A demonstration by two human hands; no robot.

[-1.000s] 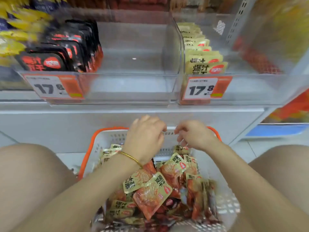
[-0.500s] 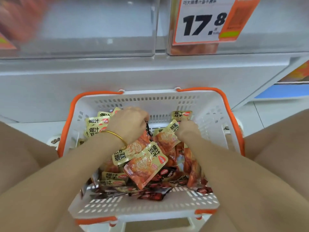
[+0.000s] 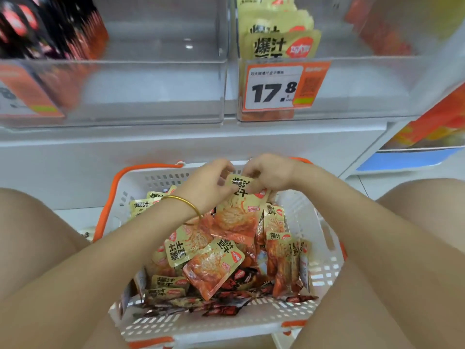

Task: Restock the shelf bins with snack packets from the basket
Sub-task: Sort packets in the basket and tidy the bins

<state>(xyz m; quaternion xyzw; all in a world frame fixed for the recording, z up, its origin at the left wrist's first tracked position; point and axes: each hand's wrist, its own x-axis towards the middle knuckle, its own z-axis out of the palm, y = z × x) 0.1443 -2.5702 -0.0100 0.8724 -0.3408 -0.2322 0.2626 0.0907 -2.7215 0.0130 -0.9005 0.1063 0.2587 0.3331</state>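
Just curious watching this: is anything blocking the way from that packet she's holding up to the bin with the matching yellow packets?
Nothing visible. Both hands, left hand and right hand, hold the packet above the basket; the bin above is open-topped, with bare space beside its yellow packets.

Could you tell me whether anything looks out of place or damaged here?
Nothing looks damaged or spilled. The snack packets lie jumbled in the basket, some upside down, and a few dark red packets are mixed in at the bottom. The left hand and right hand hold one packet.
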